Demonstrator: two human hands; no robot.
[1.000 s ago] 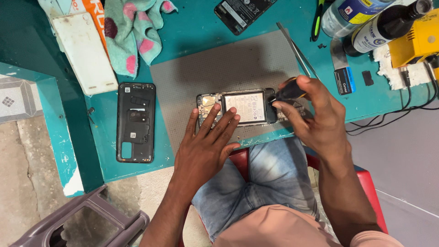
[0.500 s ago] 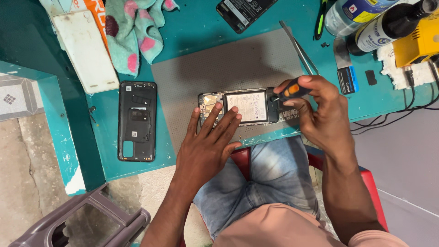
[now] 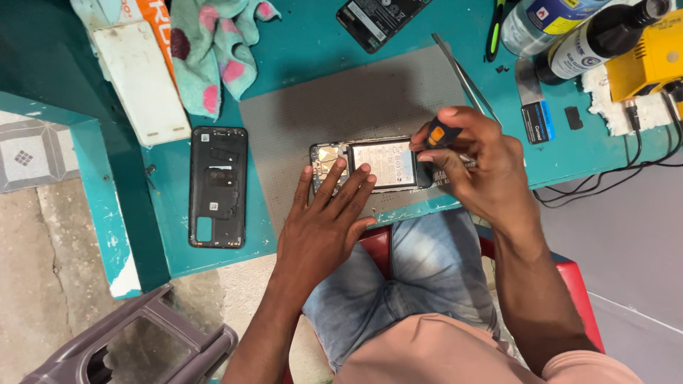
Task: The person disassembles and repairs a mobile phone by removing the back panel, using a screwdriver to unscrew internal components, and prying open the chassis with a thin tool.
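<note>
An opened phone (image 3: 380, 163) with its battery and circuit board bare lies on a grey mat (image 3: 341, 107) at the teal table's front edge. My left hand (image 3: 327, 220) rests flat with fingers spread, its fingertips pressing the phone's near edge. My right hand (image 3: 473, 160) grips a small screwdriver with a black and orange handle (image 3: 435, 135) and holds it down over the phone's right end; the tip is hidden by my fingers.
A black phone back cover (image 3: 217, 186) lies left of the mat. Tweezers (image 3: 466, 78), a second phone (image 3: 377, 21), a spotted cloth (image 3: 213, 50), a white slab (image 3: 139, 78), bottles (image 3: 569, 28), a yellow device (image 3: 651, 60) and cables sit around. A grey stool (image 3: 135, 341) stands below left.
My right hand has turned the screwdriver a little and lifted, showing more of the orange handle. The left hand stays pressed on the phone.
</note>
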